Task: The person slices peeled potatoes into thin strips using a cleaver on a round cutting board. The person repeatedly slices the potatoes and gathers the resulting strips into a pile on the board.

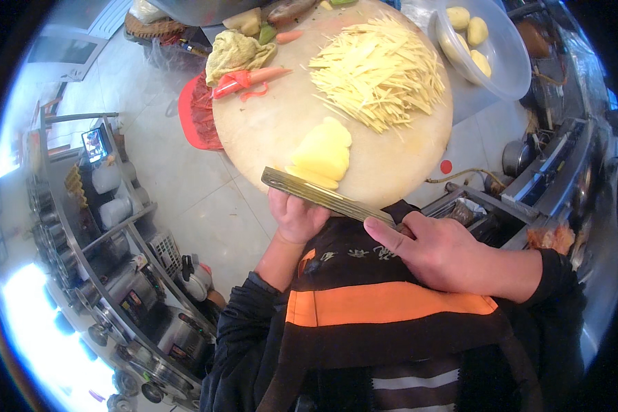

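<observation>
My right hand (438, 250) is closed around the handle of a cleaver (324, 195), whose blade slants up to the left over the near edge of a round cutting board (268, 139). Partly behind the blade, my left hand (296, 213) is at its left end; whether it holds anything is hidden. Just beyond the blade, thin yellow potato slices (324, 147) lie overlapped on the board. A large heap of potato strips (378, 74) covers the board's far right part. At its far left are a crumpled yellowish cloth (237, 54) and a reddish-orange piece (268, 74) with red plastic around one end.
A clear plastic bowl (517, 62) with several peeled potatoes stands at the far right. A red container (188, 113) is beside the board's left edge. Metal shelving (98, 242) with cookware runs along the left; a pot (515, 157) and metal frames are at the right.
</observation>
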{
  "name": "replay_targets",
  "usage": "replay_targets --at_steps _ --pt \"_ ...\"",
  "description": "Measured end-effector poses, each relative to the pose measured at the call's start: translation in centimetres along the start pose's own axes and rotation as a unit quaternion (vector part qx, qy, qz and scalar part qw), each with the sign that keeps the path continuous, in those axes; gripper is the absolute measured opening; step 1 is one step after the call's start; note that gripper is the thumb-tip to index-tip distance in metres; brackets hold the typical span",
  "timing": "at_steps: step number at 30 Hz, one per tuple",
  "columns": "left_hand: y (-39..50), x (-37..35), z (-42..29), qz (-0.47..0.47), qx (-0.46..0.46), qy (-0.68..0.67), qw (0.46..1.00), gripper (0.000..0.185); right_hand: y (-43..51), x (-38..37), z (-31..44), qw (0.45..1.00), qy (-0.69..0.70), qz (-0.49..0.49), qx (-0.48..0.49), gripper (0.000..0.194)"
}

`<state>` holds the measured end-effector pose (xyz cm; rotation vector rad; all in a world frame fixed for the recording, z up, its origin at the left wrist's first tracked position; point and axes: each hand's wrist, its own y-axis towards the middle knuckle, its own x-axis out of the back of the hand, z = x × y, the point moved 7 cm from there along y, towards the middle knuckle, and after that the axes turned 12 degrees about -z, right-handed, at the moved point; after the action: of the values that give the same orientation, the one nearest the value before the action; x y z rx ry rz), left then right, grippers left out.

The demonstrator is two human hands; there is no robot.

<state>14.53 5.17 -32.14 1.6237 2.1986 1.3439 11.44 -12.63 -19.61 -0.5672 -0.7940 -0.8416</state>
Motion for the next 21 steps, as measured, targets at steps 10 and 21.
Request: replay_targets --at_steps 10,21 --pt "0.2 0.0 0.0 -0.001 -0.006 -0.007 1.0 0.041 1.0 -0.7 -0.3 1.0 0.008 0.011 0.007 0.068" --pt "-0.3 0.1 0.5 -0.009 0.002 -0.033 0.999 0.027 3.4 -3.9 -2.1 1.0 0.001 0.027 -0.009 0.075"
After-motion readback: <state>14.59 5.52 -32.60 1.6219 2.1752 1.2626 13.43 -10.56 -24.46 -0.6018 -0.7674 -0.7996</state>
